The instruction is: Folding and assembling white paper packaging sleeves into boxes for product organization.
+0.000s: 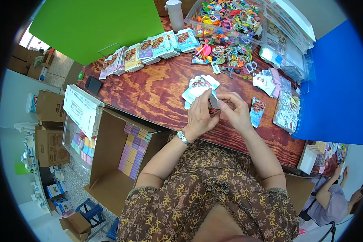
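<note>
Close to the table's near edge, both my hands meet on a small printed card box (214,103), seen nearly edge-on. My left hand (200,117) grips it from the left, and my right hand (237,112) pinches its upper right side. Fingers cover most of the box. Just beyond them lies a loose pile of flat white-and-blue card boxes (195,92). A single blue printed box (257,112) rests right of my right hand. Farther off spreads a heap of small colourful plastic toys (230,56), with white and pink cards (266,83) to its right.
Stacks of printed boxes (159,44) line the far left of the wooden table (149,97), by a green panel (97,28). A white bottle (175,16) stands beside a clear toy bin (220,28). A blue panel (334,88) borders the right; a co-worker (330,201) sits beyond it.
</note>
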Demonstrator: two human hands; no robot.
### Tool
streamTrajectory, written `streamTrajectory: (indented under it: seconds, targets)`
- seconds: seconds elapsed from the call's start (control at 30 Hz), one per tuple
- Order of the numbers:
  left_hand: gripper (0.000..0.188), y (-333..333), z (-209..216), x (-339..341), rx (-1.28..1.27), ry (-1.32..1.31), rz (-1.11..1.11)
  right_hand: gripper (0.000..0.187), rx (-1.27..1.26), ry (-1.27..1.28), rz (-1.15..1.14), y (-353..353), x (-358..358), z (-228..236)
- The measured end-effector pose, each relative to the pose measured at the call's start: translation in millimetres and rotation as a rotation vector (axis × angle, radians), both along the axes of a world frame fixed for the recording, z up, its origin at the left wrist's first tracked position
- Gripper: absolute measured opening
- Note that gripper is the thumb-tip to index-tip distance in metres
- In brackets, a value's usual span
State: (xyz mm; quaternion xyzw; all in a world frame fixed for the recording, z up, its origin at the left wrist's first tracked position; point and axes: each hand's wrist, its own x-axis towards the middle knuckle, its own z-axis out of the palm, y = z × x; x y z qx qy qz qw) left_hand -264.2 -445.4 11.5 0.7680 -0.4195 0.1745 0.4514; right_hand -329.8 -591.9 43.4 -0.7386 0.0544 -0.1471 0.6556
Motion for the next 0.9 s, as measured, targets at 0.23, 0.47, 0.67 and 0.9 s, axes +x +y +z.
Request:
streamTrajectory:
  seconds: [0.23,0.47,0.67,0.9]
  targets:
    - [0.089,1,4,1,0.044,-0.065,0.033,0.018,-0.036,0.079,-0.085,-1,-1,6]
    - [0.095,4,-2,-4,0.129,-0.018,0.039,0.013,-0.389,0.002,-0.087,3,-5,14]
    - [0.103,6,-1,-7,0.199,0.033,0.059,0.022,-0.29,-0.016,0.046,-4,-10,9]
    - [0.106,7,3,-13,0.298,0.017,0.11,0.028,-0.159,0.072,-0.039,6,-24,-8]
